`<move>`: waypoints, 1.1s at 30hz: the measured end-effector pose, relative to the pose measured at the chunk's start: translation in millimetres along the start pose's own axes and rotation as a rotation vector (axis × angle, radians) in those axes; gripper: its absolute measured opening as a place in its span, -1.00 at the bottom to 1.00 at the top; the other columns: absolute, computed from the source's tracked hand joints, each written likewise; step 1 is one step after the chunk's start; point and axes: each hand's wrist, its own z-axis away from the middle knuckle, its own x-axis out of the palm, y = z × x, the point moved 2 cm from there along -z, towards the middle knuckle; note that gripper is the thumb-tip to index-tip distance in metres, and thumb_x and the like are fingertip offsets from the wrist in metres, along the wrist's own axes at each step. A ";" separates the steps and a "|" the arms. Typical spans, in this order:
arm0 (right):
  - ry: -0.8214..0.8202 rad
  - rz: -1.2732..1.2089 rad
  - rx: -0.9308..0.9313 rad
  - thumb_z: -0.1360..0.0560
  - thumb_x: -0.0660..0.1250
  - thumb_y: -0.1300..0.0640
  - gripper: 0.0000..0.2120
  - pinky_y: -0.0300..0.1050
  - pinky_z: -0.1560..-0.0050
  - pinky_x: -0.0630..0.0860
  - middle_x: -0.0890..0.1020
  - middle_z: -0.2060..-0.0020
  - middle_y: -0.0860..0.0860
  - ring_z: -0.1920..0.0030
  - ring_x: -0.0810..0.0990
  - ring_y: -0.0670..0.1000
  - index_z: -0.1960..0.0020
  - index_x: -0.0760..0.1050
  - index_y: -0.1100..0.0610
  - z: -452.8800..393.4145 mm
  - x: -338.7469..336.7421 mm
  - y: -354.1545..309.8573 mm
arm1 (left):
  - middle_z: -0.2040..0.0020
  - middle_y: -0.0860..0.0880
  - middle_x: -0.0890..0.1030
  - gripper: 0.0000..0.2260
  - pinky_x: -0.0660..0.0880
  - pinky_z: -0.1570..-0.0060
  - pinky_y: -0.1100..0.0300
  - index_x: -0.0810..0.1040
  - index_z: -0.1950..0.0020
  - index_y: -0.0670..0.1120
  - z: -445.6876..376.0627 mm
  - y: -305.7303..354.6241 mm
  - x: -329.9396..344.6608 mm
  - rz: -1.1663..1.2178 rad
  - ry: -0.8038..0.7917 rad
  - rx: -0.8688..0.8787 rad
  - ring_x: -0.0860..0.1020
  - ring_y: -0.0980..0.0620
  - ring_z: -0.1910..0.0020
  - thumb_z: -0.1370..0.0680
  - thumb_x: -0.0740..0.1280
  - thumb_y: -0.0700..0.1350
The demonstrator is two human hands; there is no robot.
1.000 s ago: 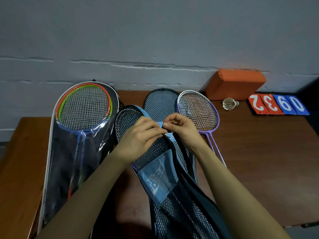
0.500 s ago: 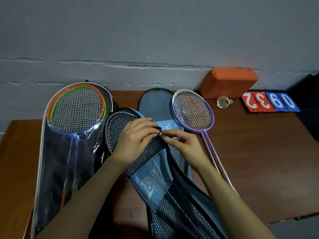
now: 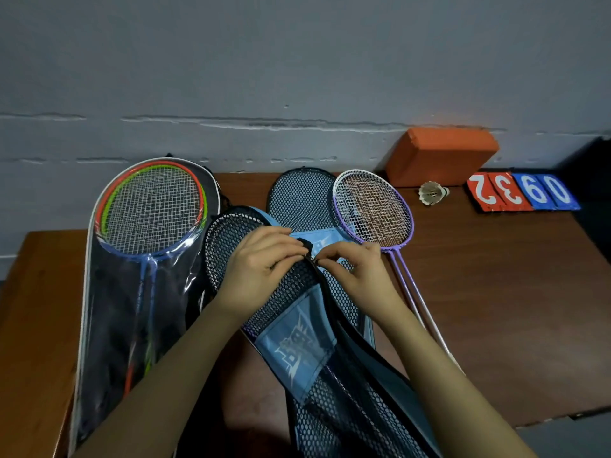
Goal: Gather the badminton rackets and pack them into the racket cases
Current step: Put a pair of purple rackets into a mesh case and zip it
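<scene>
Blue-trimmed black mesh racket case [image 3: 291, 312] lies mid-table under my hands: my left hand [image 3: 261, 266] pinches its black tab, my right hand [image 3: 357, 272] pinches the zipper pull. Just beside, the purple-framed rackets [image 3: 373, 209] lie on the brown wooden table [image 3: 496, 292].

Showing two bare forearms entering from the lower edge, each ending in a bare hand: left hand [image 3: 261, 266], right hand [image 3: 358, 271]. Wearing no sleeves, gloves, rings, watch or wristband within view. Displaying short, unpainted fingernails on the visible fingers [image 3: 325, 254].
</scene>
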 end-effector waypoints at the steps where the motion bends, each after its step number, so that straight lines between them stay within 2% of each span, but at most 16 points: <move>1: 0.033 0.167 -0.099 -0.47 0.34 0.12 -0.96 -0.17 0.02 0.18 0.61 0.22 -0.19 0.17 0.48 -0.21 0.12 0.57 0.04 0.9 -0.9 0.1 | 0.06 0.02 0.66 -0.83 0.46 -0.10 -0.10 0.67 0.05 -0.11 0.1 -1.8 0.1 -0.003 0.014 -0.030 0.53 0.02 -0.10 -0.48 0.33 -0.07; 2: 0.039 0.271 -0.162 -0.48 0.33 0.11 -0.96 -0.15 0.06 0.14 0.61 0.22 -0.17 0.17 0.46 -0.18 0.11 0.57 0.02 1.9 -1.7 1.8 | 0.06 0.04 0.65 -0.81 0.45 -0.12 -0.11 0.67 0.06 -0.10 0.0 -4.5 0.1 -0.006 0.029 -0.063 0.53 0.03 -0.10 -0.48 0.32 -0.05; 4: 0.018 0.317 -0.183 -0.50 0.29 0.08 -0.93 -0.13 0.06 0.14 0.60 0.21 -0.16 0.16 0.46 -0.12 0.10 0.55 0.00 7.4 -4.2 9.2 | 0.06 0.05 0.65 -0.80 0.43 -0.16 -0.13 0.67 0.07 -0.08 -1.5 -11.3 0.3 -0.011 0.055 -0.124 0.54 0.04 -0.10 -0.47 0.31 -0.01; 12: -0.016 0.280 -0.020 -0.50 0.16 -0.03 -0.91 -0.12 0.07 0.18 0.59 0.21 -0.18 0.16 0.49 -0.15 0.05 0.43 -0.11 70.5 -21.8 62.1 | 0.02 0.03 0.66 -0.89 0.32 -0.27 -0.09 0.67 0.04 -0.03 -14.9 -32.1 27.8 -0.124 0.049 -0.276 0.52 0.00 -0.17 -0.47 0.40 -0.10; 16: -0.010 0.247 0.033 -0.46 0.29 0.06 -0.93 -0.03 0.06 0.33 0.60 0.26 -0.19 0.23 0.52 -0.15 0.07 0.45 -0.08 88.8 -29.6 83.1 | -0.02 -0.01 0.66 -0.87 0.30 -0.28 -0.08 0.67 0.02 -0.06 -21.4 -30.6 38.9 -0.252 -0.001 -0.330 0.51 -0.06 -0.18 -0.48 0.38 -0.09; 18: -0.011 0.204 0.050 -0.43 0.34 0.12 -0.93 0.03 0.11 0.44 0.55 0.29 -0.23 0.25 0.52 -0.13 0.12 0.51 -0.03 93.8 -32.6 90.0 | -0.06 -0.03 0.65 -0.85 0.29 -0.24 -0.03 0.66 -0.01 -0.08 -25.1 -25.9 44.3 -0.353 -0.049 -0.347 0.50 -0.10 -0.17 -0.49 0.36 -0.08; 20: -0.028 0.163 0.068 -0.42 0.34 0.14 -0.95 0.08 0.12 0.51 0.57 0.26 -0.22 0.23 0.55 -0.11 0.14 0.56 0.01 96.7 -30.9 93.5 | -0.17 -0.06 0.59 -0.79 0.23 -0.26 -0.04 0.62 -0.11 -0.09 -22.8 -16.3 52.2 -0.421 -0.132 -0.340 0.44 -0.12 -0.25 -0.52 0.33 -0.08; 23: -0.017 0.150 0.060 -0.42 0.34 0.13 -0.95 0.10 0.11 0.51 0.62 0.24 -0.17 0.21 0.55 -0.09 0.14 0.57 0.03 97.8 -26.6 93.9 | -0.39 0.02 0.39 -0.69 0.04 -0.34 -0.04 0.46 -0.31 0.03 -3.4 12.7 76.7 -0.401 -0.355 -0.211 0.22 -0.06 -0.42 -0.57 0.25 -0.03; 25: 0.000 0.144 0.035 -0.42 0.34 0.14 -0.95 0.09 0.12 0.51 0.63 0.24 -0.10 0.23 0.55 -0.04 0.13 0.57 0.04 97.2 -26.8 92.2 | -0.44 0.11 0.27 -0.68 -0.06 -0.37 -0.04 0.41 -0.35 0.10 18.4 32.7 97.7 -0.396 -0.510 -0.108 0.09 0.02 -0.47 -0.59 0.20 -0.01; 27: 0.016 0.127 0.023 -0.44 0.32 0.15 -0.94 0.07 0.12 0.50 0.64 0.23 -0.08 0.23 0.56 0.00 0.12 0.57 0.06 99.5 -29.7 92.6 | -0.42 0.12 0.33 -0.73 -0.09 -0.36 0.02 0.48 -0.28 0.10 35.7 42.6 111.7 -0.414 -0.544 -0.092 0.13 0.03 -0.47 -0.60 0.17 0.01; 30: -0.002 0.143 -0.007 -0.46 0.29 0.12 -0.92 0.05 0.09 0.48 0.65 0.21 -0.09 0.21 0.58 0.01 0.12 0.57 0.05 106.4 -33.2 94.6 | -0.17 0.09 0.59 -0.74 0.01 -0.26 0.09 0.63 -0.04 0.07 41.1 46.3 115.4 -0.420 -0.408 -0.141 0.40 0.00 -0.33 -0.54 0.16 0.05; 33: -0.044 0.165 -0.009 -0.45 0.29 0.14 -0.92 0.01 0.12 0.45 0.64 0.22 -0.07 0.20 0.57 0.04 0.13 0.57 0.06 113.5 -37.1 100.3 | -0.02 0.09 0.64 -0.86 0.06 -0.21 0.09 0.66 0.05 0.05 40.7 44.0 120.5 -0.506 -0.340 -0.145 0.48 -0.02 -0.23 -0.52 0.30 -0.05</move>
